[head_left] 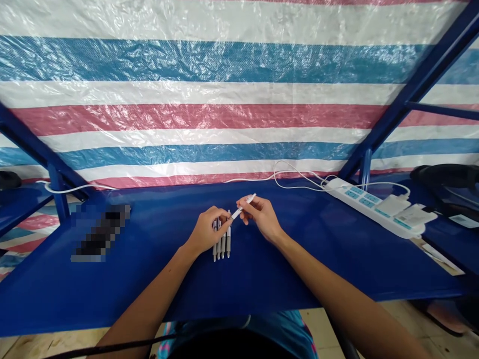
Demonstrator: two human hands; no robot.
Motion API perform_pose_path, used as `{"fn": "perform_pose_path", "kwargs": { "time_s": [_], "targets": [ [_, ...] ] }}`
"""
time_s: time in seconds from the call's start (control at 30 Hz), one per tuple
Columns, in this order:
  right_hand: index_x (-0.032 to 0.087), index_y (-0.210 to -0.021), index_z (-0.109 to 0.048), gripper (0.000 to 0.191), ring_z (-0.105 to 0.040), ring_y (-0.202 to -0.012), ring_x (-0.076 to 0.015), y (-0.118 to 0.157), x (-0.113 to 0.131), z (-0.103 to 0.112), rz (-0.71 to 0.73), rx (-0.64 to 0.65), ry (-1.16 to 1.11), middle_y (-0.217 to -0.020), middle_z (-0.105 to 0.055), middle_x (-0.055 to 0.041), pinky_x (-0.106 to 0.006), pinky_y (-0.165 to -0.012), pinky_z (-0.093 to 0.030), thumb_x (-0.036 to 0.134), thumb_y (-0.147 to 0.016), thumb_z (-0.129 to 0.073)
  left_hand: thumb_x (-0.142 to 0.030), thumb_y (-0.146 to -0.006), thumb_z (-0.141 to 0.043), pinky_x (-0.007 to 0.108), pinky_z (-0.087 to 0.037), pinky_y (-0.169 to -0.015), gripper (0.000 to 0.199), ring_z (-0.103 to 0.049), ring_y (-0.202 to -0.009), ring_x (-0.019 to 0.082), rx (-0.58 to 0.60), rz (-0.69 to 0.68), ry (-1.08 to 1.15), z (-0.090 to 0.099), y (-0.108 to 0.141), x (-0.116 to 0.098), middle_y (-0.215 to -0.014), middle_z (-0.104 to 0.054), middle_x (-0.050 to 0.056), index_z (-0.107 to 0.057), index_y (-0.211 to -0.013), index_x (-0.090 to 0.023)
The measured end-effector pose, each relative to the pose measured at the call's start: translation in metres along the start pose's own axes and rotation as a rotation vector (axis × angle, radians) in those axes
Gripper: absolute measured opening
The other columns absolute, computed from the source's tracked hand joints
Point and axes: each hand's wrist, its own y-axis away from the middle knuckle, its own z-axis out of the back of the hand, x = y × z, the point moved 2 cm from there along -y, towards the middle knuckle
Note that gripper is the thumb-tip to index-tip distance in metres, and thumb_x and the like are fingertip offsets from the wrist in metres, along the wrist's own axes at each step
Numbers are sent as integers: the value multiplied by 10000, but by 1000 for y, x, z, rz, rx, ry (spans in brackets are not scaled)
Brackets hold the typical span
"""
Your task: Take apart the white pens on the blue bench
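Both my hands meet over the middle of the blue table. A white pen (243,206) slants between them, its upper end toward the right. My right hand (261,215) pinches the upper part of it between thumb and fingers. My left hand (209,230) has its thumb and fingertips closed at the pen's lower end, partly hiding it. Under and beside the left hand lie several pens (223,246) with grey grips, side by side and tips toward me. The left hand covers part of their upper ends.
A white power strip (374,205) with plugged-in chargers (415,214) lies at the right. A white cable (299,174) runs along the back. At the left is a blurred dark object (101,233). Blue metal posts (56,187) and a striped sheet (224,119) bound the blue table (168,294).
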Motion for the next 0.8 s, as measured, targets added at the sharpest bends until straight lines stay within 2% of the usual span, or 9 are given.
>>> {"fn": "perform_pose_path", "kwargs": {
  "time_s": [0.17,0.33,0.53,0.8],
  "targets": [
    [169,-813,-743,484,-544,-486,-124,1,-2,0,7,6,1,-622,-634,-13,-255,-432,-442,633,-719,-840,-267,-956,-587,274,-531,-695,152,-605,-685,163,-55,-34,-7,2,1,-2,-751,-679,33,-688,-872,-191],
    [164,-796,-743,480,-470,-429,-96,-1,0,2,45,9,48,-570,-565,18,-250,-403,-405,635,-742,-819,-241,-952,-588,266,-528,-676,134,-607,-665,158,-94,-67,-25,2,1,-2,-736,-670,24,-688,-880,-191],
    [164,-832,-737,505,-456,-423,-105,-2,2,2,82,20,111,-512,-500,44,-256,-403,-418,658,-746,-793,-252,-937,-606,272,-529,-700,124,-601,-682,159,-129,-49,-50,0,0,0,-745,-669,24,-703,-889,-192],
    [178,-818,-703,512,-482,-405,-114,-6,3,4,149,40,209,-490,-510,50,-249,-394,-409,675,-721,-774,-275,-913,-623,248,-472,-627,131,-550,-646,141,-210,-3,-60,5,-2,7,-727,-603,5,-705,-849,-196]
  ]
}}
